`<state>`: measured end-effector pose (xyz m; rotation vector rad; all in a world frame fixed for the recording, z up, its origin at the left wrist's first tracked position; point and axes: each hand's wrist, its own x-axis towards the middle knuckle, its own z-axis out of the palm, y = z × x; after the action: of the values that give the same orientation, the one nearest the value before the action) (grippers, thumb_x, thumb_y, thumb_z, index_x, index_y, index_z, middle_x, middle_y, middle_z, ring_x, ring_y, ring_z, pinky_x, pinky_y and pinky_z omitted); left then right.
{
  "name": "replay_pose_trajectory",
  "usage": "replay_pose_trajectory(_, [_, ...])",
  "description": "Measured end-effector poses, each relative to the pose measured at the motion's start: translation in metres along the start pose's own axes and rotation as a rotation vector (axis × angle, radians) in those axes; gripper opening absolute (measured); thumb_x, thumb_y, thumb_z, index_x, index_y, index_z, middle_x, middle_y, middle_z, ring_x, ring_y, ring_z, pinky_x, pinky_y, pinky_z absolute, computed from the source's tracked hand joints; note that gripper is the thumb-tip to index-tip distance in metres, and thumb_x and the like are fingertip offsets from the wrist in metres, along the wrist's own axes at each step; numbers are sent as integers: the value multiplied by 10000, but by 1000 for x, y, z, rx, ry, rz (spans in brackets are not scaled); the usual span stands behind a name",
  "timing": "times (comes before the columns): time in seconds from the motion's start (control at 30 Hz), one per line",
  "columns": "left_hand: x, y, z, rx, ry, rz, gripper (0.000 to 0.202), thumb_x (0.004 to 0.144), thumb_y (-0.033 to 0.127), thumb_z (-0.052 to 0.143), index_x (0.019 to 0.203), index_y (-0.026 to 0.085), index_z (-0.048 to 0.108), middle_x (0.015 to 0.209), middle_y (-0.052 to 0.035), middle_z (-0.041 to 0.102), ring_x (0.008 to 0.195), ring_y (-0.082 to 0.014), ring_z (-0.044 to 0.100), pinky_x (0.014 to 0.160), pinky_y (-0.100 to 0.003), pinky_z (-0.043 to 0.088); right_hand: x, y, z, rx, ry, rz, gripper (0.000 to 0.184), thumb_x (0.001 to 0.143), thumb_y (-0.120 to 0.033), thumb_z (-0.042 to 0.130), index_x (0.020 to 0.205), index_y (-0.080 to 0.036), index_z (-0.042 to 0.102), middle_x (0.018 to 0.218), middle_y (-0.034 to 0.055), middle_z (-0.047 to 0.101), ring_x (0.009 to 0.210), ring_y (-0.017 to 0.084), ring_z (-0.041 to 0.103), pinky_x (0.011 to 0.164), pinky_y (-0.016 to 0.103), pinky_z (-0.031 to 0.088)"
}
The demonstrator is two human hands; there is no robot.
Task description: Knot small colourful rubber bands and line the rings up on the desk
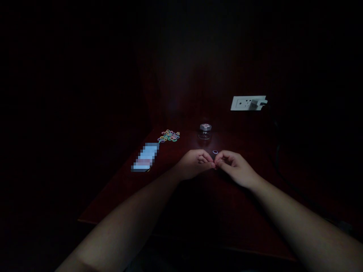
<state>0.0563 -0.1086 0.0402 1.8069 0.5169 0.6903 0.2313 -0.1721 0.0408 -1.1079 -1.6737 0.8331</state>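
"Why do we hold our left hand (pixel 197 164) and right hand (pixel 237 168) so close together?"

"Both pinch at something tiny (pixel 216 168), probably to steady it; only a sliver shows, so we cannot tell what it is."

"And the rings?"

"One small ring (pixel 213 152) lies on the counter (pixel 113 200) just beyond our fingertips, perhaps for easy reach; the coloured pile (pixel 169 136) sits apart, near the phone (pixel 145 155), whose screen is blurred; darkness hides the room."

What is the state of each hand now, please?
Left hand: pinched closed; cannot tell whether it holds anything.
Right hand: pinched closed too; anything held is too small to tell.
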Motion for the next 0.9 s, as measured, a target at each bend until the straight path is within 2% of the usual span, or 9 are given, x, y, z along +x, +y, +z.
replay_pose_trajectory(0.17, [-5,6,0,80,68,54,315,710,330,677,939,140,573,819,-36,637,677,-87,562,569,-192,410,0,2,2,-38,7,2,38,775,-194,555,758,-164,538,639,0,575,587,112,504,559,236,382])
replay_pose_trajectory(0.33, [-8,10,4,174,54,81,297,688,344,693,894,145,617,807,-27,631,672,-80,540,566,-183,412,0,3,5,-72,39,-3,45,718,-164,593,745,-155,558,630,-19,518,563,95,447,536,224,361])
replay_pose_trajectory(0.53, [-5,7,6,236,88,68,200,737,315,637,818,132,628,711,-14,620,607,-67,514,556,-185,409,0,1,4,-137,70,-29,32,740,-174,582,757,-151,568,660,-6,527,594,103,460,556,230,374])
replay_pose_trajectory(0.73, [-7,5,3,204,36,73,277,683,341,693,858,142,611,789,-25,637,659,-80,552,555,-177,423,0,3,2,-135,61,-37,90,746,-222,625,740,-152,569,650,-13,518,596,104,452,563,233,372])
replay_pose_trajectory(0.9, [-4,3,4,205,63,105,184,744,295,631,844,141,619,769,-24,647,643,-75,560,563,-177,430,0,4,2,-124,72,-10,170,746,-286,651,696,-148,567,615,-25,484,569,95,414,533,228,333])
